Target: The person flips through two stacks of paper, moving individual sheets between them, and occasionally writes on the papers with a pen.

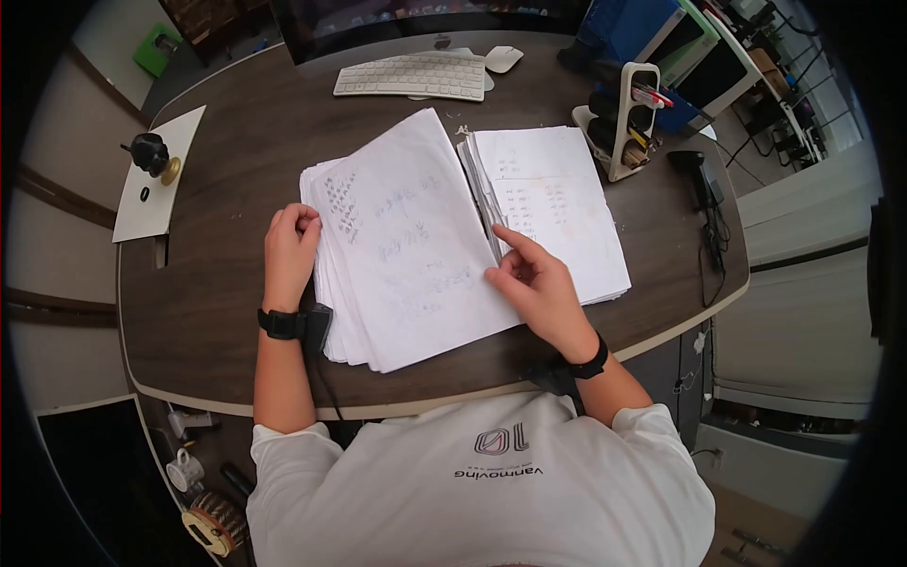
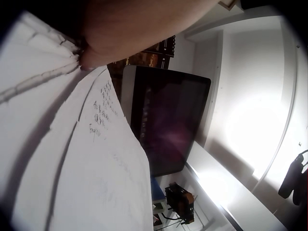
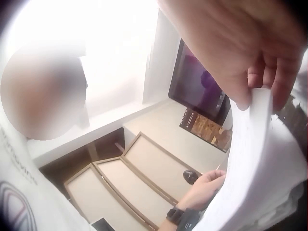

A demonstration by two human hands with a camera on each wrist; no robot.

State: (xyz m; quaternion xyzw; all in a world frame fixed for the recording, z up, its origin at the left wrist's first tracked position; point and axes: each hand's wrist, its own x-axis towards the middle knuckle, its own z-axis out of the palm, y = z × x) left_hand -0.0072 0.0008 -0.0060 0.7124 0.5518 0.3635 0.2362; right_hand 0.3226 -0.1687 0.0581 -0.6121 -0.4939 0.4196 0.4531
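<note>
A thick set of loose white sheets lies on the desk in two piles. The left pile (image 1: 397,246) carries faint handwriting and small dark marks; the right pile (image 1: 557,203) shows short written lines. My left hand (image 1: 291,248) holds the left pile's outer edge, fingers curled at the paper. At the inner edge of that pile, my right hand (image 1: 539,288) pinches paper between thumb and fingers. In the right wrist view, the right hand (image 3: 250,53) grips the edge of the curved sheets (image 3: 245,159). The left wrist view shows the left hand (image 2: 130,29) over the sheets (image 2: 101,159).
Behind the papers are a keyboard (image 1: 411,77), a mouse (image 1: 504,60) and a monitor (image 1: 425,24). A white pen holder (image 1: 631,123) and a black handheld device (image 1: 697,180) stand to the right. A white board (image 1: 175,189) with a dark object is at the left.
</note>
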